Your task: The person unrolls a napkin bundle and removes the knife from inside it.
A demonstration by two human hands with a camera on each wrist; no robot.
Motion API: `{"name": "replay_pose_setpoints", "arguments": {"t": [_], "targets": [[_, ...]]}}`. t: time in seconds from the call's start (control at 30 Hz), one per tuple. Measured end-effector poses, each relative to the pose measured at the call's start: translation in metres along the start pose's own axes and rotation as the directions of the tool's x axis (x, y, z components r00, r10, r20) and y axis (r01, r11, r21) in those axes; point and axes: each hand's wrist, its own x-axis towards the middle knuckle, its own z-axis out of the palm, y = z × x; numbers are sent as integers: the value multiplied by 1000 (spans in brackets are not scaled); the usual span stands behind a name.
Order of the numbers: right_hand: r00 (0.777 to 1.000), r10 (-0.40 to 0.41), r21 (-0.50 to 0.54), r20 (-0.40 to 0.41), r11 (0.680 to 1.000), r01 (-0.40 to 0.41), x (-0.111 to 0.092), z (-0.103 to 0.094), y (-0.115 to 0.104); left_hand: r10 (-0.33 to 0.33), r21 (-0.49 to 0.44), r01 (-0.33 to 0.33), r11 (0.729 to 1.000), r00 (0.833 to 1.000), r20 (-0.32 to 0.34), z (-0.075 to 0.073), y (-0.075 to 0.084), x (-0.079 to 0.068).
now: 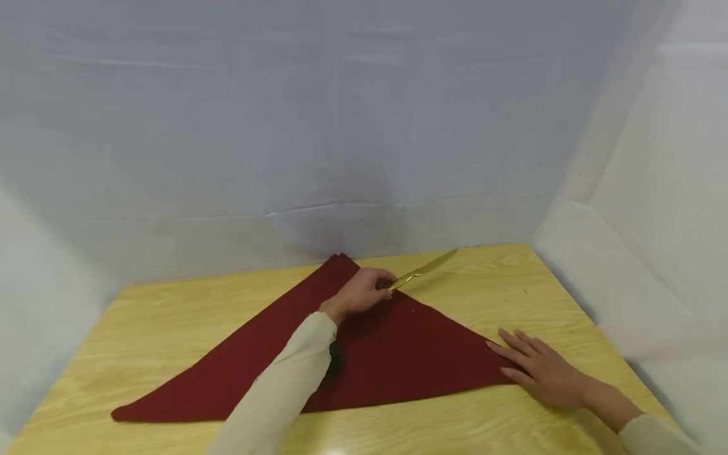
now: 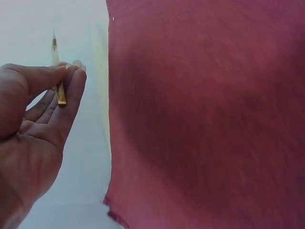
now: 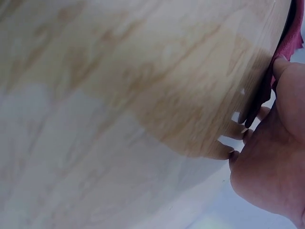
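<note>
A dark red cloth napkin (image 1: 398, 354) lies folded into a wide triangle, its peak at the far side. Over its upper right slope my left hand (image 1: 361, 291) pinches a gold knife (image 1: 438, 261) by the handle, blade pointing away to the right. The left wrist view shows the handle's end (image 2: 61, 98) between thumb and fingers, beside the cloth (image 2: 205, 114). My right hand (image 1: 546, 373) rests with fingers extended on the napkin's right corner. In the right wrist view, that corner (image 3: 288, 45) lies by the right thumb.
The light wood-grain table (image 1: 170, 341) carries the napkin. A grey-white sheet (image 1: 364, 126) rises behind the table's far edge, and pale sheets (image 1: 654, 265) flank it. My left sleeve (image 1: 284, 385) crosses over the napkin and hides part of it.
</note>
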Motion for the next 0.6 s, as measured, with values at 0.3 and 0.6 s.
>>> {"name": "replay_pose_setpoints", "arguments": {"t": [0.3,0.6], "targets": [[1000,12,-5,-9,1000,-12,-5,-1,-10,-7,126,-3,992,997,72,29,15,18],[1000,21,2,0,1000,-21,-5,-1,-14,-14,215,-6,977,996,91,46,25,30]]}}
